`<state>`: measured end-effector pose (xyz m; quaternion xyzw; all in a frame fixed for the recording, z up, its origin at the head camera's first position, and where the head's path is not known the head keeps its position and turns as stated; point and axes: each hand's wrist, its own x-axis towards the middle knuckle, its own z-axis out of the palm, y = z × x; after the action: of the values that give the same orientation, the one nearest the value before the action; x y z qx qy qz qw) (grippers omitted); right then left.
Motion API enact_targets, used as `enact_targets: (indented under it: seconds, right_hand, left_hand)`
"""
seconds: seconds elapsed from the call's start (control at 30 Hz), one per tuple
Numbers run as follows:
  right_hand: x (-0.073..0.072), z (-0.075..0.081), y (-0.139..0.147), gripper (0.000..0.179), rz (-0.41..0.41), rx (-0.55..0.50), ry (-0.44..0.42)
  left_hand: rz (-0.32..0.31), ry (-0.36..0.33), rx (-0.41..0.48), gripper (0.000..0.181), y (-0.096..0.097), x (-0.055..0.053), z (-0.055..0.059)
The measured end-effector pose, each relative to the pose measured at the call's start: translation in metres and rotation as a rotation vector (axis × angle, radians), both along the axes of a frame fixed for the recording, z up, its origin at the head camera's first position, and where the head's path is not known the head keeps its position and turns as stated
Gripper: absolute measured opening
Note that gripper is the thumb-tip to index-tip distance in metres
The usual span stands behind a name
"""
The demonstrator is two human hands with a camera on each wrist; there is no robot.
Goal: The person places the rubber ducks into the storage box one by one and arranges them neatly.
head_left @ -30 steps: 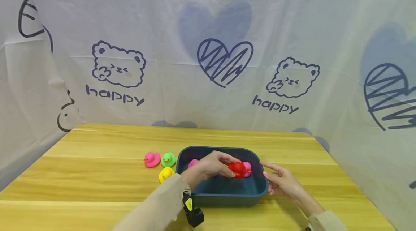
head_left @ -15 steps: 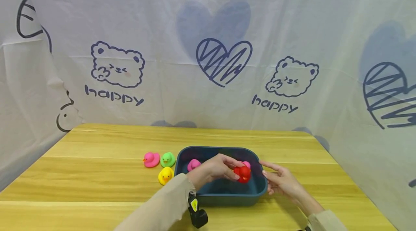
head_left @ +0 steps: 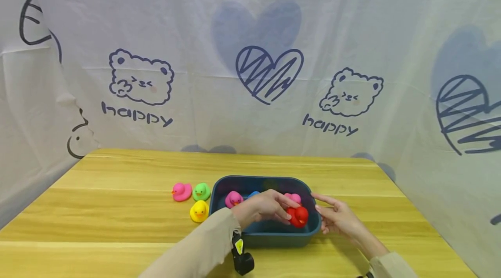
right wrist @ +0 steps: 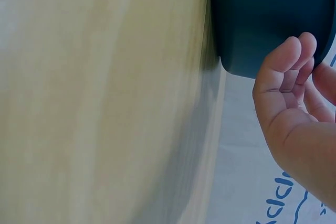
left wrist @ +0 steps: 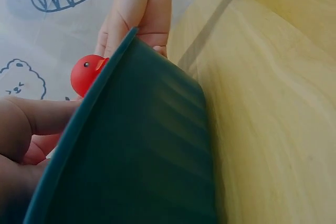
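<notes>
My left hand [head_left: 270, 208] reaches down into a dark teal plastic bin [head_left: 266, 240] and holds a red rubber duck [head_left: 300, 216] near its right end. Over the bin's edge in the left wrist view, the red duck [left wrist: 86, 77] shows its head beside the fingers [left wrist: 37, 116]. At the bin's right end, my right hand [head_left: 340, 219] holds the rim, with curled fingers [right wrist: 278, 66] by the outer wall. Inside the bin are a magenta duck [head_left: 233, 199] at left, a blue duck [head_left: 254, 193] mostly hidden by my left hand, and pink [head_left: 292, 198] behind the red duck.
Left of the bin, a pink duck [head_left: 182, 192], a green duck [head_left: 201, 192] and a yellow duck [head_left: 199, 211] sit on the wooden table [head_left: 98, 217]. Behind the table hangs a white printed cloth [head_left: 203, 21]. A black wrist device [head_left: 242, 260] is strapped below the left sleeve.
My left hand has moved right and toward the near side with the red duck, uncovering the magenta duck and part of the blue one. The right hand stays at the bin's rim.
</notes>
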<state>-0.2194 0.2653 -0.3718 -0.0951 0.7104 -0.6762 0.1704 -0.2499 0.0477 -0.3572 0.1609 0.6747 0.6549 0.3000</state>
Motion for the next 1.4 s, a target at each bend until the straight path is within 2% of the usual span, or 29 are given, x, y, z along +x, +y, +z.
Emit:
enact_targets:
  seconds: [0.23, 0.47, 0.67, 0.9, 1.2, 1.4]
  right_hand:
    - [0.0001, -0.0004, 0.0002, 0.058, 0.007, 0.002, 0.016]
    - [-0.0008, -0.0009, 0.0005, 0.058, 0.009, -0.001, 0.018]
    - [-0.0017, -0.0016, -0.0001, 0.056, 0.008, -0.014, 0.027]
    - [-0.0011, -0.0023, 0.0002, 0.057, 0.008, -0.015, 0.024]
    - [-0.0009, -0.0033, 0.0007, 0.057, 0.018, -0.011, 0.026]
    - [-0.0009, -0.003, 0.0006, 0.056, 0.018, -0.011, 0.023]
  left_hand:
    - [-0.052, 0.008, -0.095, 0.034, 0.0034, 0.0011, -0.0012]
    - [-0.137, 0.026, -0.201, 0.033, 0.0061, 0.0016, -0.0031]
    - [-0.11, 0.045, -0.242, 0.032, 0.0071, 0.003, -0.0036]
    - [-0.112, 0.06, -0.323, 0.033, 0.0073, 0.0025, -0.0027]
    - [-0.089, 0.03, -0.269, 0.036, 0.0084, 0.0022, -0.0054]
    - [-0.065, 0.058, -0.304, 0.032, 0.0093, 0.0033, -0.0044]
